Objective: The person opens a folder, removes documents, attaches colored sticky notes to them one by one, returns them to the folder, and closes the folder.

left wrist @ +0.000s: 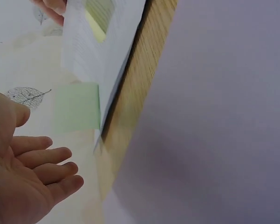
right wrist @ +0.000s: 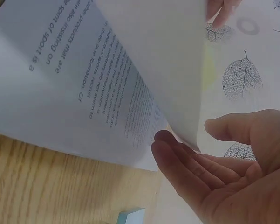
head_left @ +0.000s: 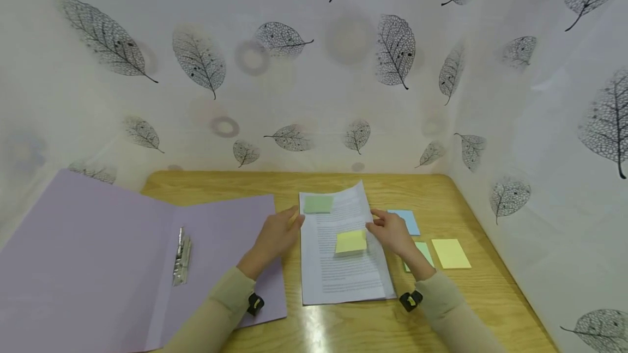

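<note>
Printed sheets of paper [head_left: 343, 282] lie in a stack on the table, a green sticky note [head_left: 319, 204] at the top left and a yellow sticky note [head_left: 350, 242] near the right edge. My right hand [head_left: 392, 232] is at the stack's right side. In the right wrist view, the lifted top sheet [right wrist: 163, 51] leans against its fingers [right wrist: 181, 172], the thumb apart from the paper, and print shows on the page beneath. My left hand [head_left: 277, 236] hovers by the left edge near the green note, fingers loosely extended and holding nothing.
On the left a purple folder [head_left: 230, 233] lies spread, its metal clip [head_left: 182, 257] showing. Blue [head_left: 407, 221], green [head_left: 424, 252] and yellow [head_left: 451, 254] sticky-note pads sit right of the papers. A leaf-patterned curtain [head_left: 314, 97] encloses the wooden table [head_left: 490, 309].
</note>
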`<move>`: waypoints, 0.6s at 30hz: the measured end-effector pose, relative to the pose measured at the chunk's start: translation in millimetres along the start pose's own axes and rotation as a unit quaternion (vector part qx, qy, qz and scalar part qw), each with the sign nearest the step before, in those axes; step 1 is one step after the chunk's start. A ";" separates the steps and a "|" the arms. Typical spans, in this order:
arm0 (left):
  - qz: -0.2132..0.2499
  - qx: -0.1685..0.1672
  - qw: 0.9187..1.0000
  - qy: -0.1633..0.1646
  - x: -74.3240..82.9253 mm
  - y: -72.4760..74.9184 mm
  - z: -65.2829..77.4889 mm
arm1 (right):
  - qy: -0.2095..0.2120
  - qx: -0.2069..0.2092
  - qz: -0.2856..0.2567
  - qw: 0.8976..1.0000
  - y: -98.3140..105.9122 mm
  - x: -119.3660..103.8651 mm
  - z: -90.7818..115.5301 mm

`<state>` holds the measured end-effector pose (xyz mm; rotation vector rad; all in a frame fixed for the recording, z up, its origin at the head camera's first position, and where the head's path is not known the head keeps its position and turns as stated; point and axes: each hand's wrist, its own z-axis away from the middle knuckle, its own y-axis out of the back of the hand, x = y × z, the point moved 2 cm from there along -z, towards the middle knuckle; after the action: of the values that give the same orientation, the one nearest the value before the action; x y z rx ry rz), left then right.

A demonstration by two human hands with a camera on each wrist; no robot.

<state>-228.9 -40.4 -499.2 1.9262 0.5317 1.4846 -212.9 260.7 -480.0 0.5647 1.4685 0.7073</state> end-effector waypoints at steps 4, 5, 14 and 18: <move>-0.009 -0.028 0.999 -0.022 -2.2 -4.2 -11.6 | -0.001 0.009 0.004 1.000 -2.4 2.2 -1.3; -0.013 -0.035 0.999 -0.030 -2.7 -6.1 -15.1 | -0.003 0.012 0.005 1.000 -2.9 3.1 -1.6; 0.011 -0.056 0.998 -0.025 -8.1 -18.2 -23.8 | 0.001 0.024 0.014 1.000 -10.1 9.4 -2.9; 0.032 -0.038 0.999 -0.011 -9.3 -19.7 -25.7 | -0.003 0.030 0.015 0.999 -10.7 9.2 -3.5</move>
<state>-254.8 -26.3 -515.4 1.9151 0.4018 1.5002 -215.8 259.8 -494.2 0.6359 1.4829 0.6869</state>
